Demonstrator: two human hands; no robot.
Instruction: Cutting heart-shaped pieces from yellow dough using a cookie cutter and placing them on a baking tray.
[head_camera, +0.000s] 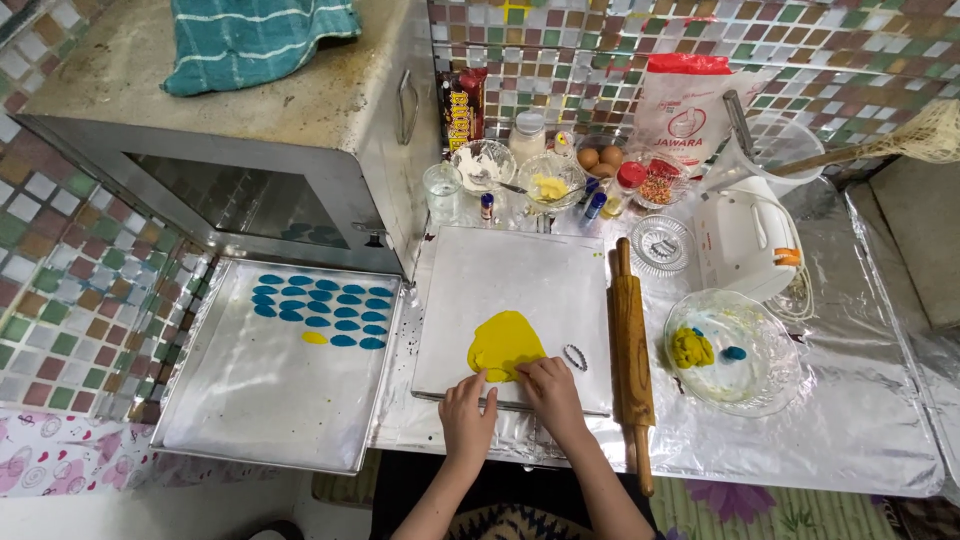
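Both hands, left (467, 402) and right (547, 387), press fingertips on the yellow dough (505, 345) near the board's (520, 275) front edge, seemingly gripping nothing. Soft and thin, it likely tears; lift by its edge.

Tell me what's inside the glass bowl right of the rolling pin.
The glass bowl holds a yellow dough lump and a small blue dough piece. Nothing covers them; foil shows beneath the glass.
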